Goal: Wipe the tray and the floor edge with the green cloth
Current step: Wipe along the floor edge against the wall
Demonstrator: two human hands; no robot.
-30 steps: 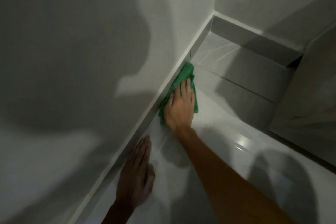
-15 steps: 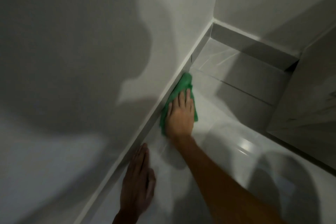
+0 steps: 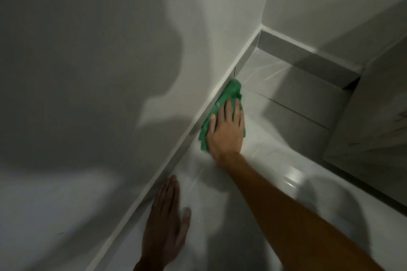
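Right hand (image 3: 226,130) presses flat on the green cloth (image 3: 229,94) against the skirting (image 3: 176,156), left hand (image 3: 165,220) spread empty on the floor (image 3: 253,160); edge wiping apparently midway, no tray visible.

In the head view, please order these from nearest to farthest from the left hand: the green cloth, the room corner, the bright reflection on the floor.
From the left hand, flat on the floor by the skirting:
1. Green cloth, ahead, under the right hand.
2. Bright reflection, to the right, on the floor.
3. Room corner, far ahead, where the walls meet.
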